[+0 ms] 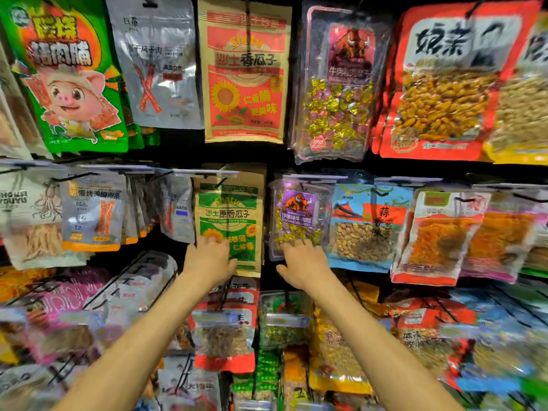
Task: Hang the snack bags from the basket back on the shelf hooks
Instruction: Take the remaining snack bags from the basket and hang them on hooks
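We are pressing our left hand [209,259], fingers spread wide, against the lower part of the green seed bag [228,221], which is hanging under the label strip [204,172] at 12 o'clock of that hand. Our right hand [302,262], also spread and gripping nothing, is touching the purple-label candy bag [298,215] at 3 o'clock of the seed bag. By nudging upward we are risking lifting either bag off its hook; blur is hiding the hang holes. The basket is not showing.
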